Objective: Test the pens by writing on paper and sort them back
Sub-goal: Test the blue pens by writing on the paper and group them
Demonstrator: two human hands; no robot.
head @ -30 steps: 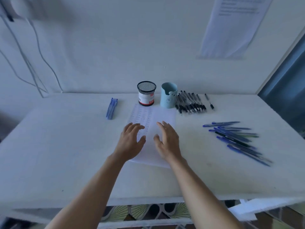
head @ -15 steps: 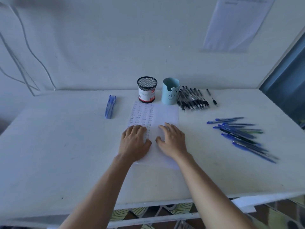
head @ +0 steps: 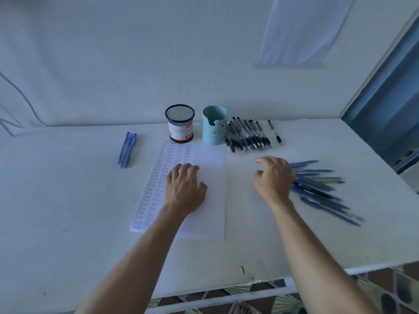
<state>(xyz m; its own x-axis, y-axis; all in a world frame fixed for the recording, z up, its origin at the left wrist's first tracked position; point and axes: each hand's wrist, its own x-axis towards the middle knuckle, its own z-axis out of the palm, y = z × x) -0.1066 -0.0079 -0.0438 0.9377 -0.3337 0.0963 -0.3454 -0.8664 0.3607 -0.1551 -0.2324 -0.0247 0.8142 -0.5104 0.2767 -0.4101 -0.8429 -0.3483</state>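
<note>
On the white table (head: 68,200), a small bunch of blue pens (head: 127,149) lies at the far left, well apart from everything else. To its right the sheet of paper (head: 210,159) carries columns of handwritten test words down its left half. The left hand (head: 184,189) rests flat on it, palm down and fingers spread, holding nothing. Behind the sheet stand a black mesh cup (head: 179,123) and a light blue cup (head: 214,125), with a row of black pens (head: 248,137) just beside the blue cup. Further right, the right hand (head: 274,177) hangs at the near edge of a loose pile of blue pens (head: 322,189). Its thumb and forefinger are apart with nothing between them. Blur hides whether its outer fingers touch the pile.
</note>
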